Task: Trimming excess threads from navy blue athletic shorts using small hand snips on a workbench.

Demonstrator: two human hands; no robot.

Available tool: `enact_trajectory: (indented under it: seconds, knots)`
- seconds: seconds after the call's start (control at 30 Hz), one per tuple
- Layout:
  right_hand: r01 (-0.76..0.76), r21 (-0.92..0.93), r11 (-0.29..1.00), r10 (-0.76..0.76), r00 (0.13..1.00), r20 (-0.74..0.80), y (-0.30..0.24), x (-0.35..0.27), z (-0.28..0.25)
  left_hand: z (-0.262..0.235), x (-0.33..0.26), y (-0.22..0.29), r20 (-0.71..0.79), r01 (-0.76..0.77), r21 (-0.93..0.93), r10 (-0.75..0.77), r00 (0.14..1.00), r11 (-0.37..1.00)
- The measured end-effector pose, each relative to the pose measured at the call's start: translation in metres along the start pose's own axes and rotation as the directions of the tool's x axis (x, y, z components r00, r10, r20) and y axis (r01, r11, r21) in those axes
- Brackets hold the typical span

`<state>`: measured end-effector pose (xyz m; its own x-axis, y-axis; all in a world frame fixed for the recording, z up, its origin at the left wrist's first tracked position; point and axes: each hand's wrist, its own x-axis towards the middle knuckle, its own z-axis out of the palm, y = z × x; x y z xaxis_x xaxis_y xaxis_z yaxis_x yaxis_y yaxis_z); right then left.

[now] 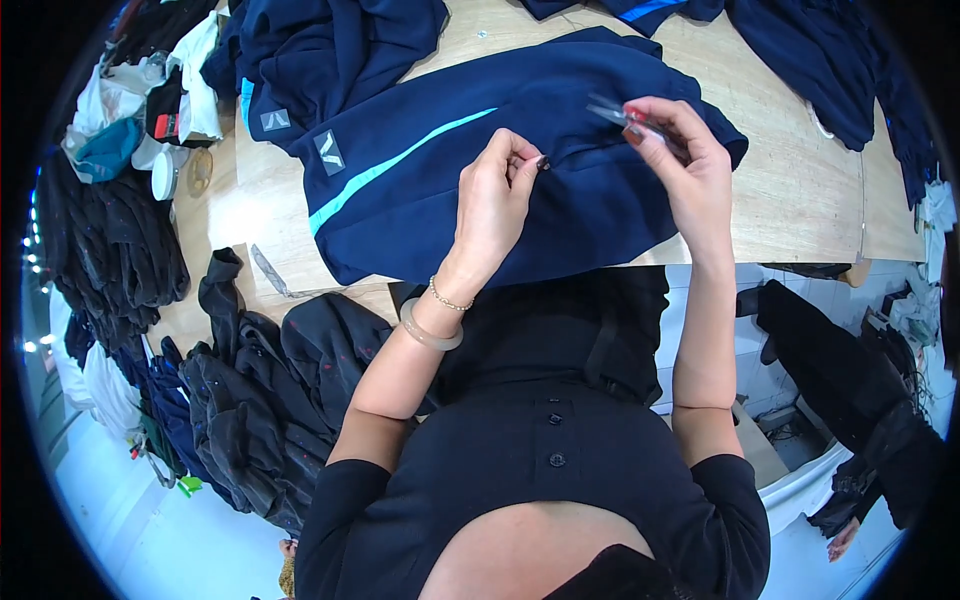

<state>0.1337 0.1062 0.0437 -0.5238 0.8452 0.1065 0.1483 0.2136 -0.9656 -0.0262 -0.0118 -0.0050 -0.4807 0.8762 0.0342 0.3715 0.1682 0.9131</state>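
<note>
A navy garment (420, 215) with a light blue stripe and a small grey patch lies across the table in front of me. Over its middle, my left hand (497, 190) is closed, thumb and forefinger pinched together. Whatever sits between those fingertips is too small to make out; creases in the cloth run rightward from there. My right hand (690, 155) is raised above the garment's right part, its fingers wrapped round small thread snips (608, 112) with some red on them. The blades point left, toward my left hand, and look blurred.
More navy garments (330, 50) lie at the table's back left and back right. Dark clothes (270, 390) are heaped at the left edge, near a roll of tape (165, 175). A clear strip (270, 272) lies on the wooden tabletop (255, 200). Another person's hand (843, 540) shows at lower right.
</note>
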Motion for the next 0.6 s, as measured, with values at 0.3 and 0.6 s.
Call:
enact_trajectory:
  seconds: [0.3, 0.6]
  knots:
    - [0.297, -0.61, 0.734, -0.222, 0.955, 0.197, -0.006, -0.012, 0.011, 0.002, 0.003, 0.003, -0.089, -0.11, -0.024, 0.108, 0.99, 0.994]
    - [0.302, -0.646, 0.701, -0.181, 0.951, 0.249, -0.003, -0.012, 0.018, 0.002, 0.002, 0.002, -0.089, -0.125, -0.023, 0.122, 0.989, 0.992]
